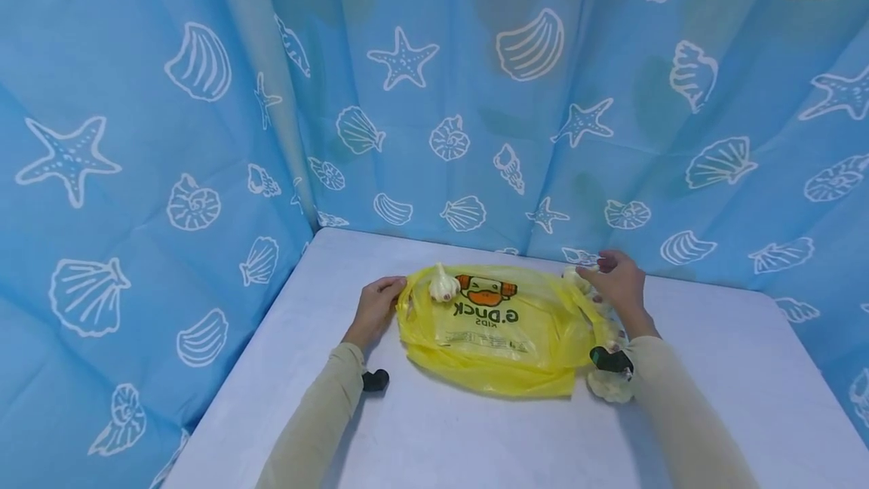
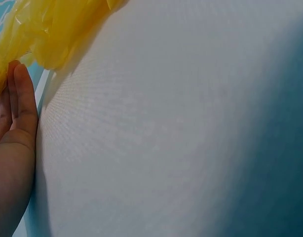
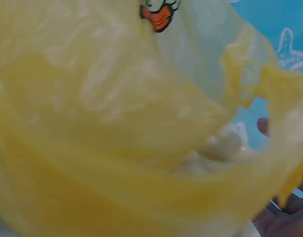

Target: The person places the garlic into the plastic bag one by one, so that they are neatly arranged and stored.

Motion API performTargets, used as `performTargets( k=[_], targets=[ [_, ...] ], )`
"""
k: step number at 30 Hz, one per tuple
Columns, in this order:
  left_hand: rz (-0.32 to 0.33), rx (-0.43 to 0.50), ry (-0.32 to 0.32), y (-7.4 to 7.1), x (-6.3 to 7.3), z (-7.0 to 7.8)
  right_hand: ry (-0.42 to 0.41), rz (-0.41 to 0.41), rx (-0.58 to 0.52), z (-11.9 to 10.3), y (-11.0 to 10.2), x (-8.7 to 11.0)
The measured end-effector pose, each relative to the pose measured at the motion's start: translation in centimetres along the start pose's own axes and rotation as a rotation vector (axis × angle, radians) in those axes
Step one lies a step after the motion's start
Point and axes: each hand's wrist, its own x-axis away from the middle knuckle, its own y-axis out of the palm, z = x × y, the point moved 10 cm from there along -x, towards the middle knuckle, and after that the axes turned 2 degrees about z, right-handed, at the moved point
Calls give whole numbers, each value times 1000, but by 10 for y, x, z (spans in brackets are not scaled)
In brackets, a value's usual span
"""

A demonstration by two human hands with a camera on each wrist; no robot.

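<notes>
A yellow plastic bag (image 1: pixel 543 323) with a printed duck lies flattened on the white table. One garlic bulb (image 1: pixel 444 285) rests on its upper left part. My left hand (image 1: pixel 376 309) holds the bag's left edge at the fingertips; in the left wrist view, crumpled yellow plastic (image 2: pixel 62 29) meets those fingers. At the bag's far right corner my right hand (image 1: pixel 621 289) pinches the plastic between thumb and fingers. More garlic bulbs (image 1: pixel 611 385) lie along the right side, partly under the right wrist. Through a gap in the bag, pale garlic (image 3: pixel 223 145) shows in the right wrist view.
White table surface (image 1: pixel 462 440) extends in front of the bag and to both sides. A blue curtain (image 1: pixel 434 195) with white shells and starfish closes off the back and left. Black wrist devices (image 1: pixel 376 380) sit on both wrists.
</notes>
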Motion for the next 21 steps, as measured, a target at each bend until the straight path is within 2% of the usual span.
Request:
performTargets(
  k=[4, 9, 13, 21],
  targets=[
    [0, 7, -8, 0, 0, -1, 47, -48, 27, 14, 11, -1],
    [4, -1, -3, 0, -1, -1, 27, -71, 122, 19, 17, -3],
    [6, -2, 8, 0, -1, -1, 4, -97, 132, 21, 21, -2],
    [10, -9, -4, 0, 0, 0, 24, -144, 152, 25, 29, -1]
  ],
)
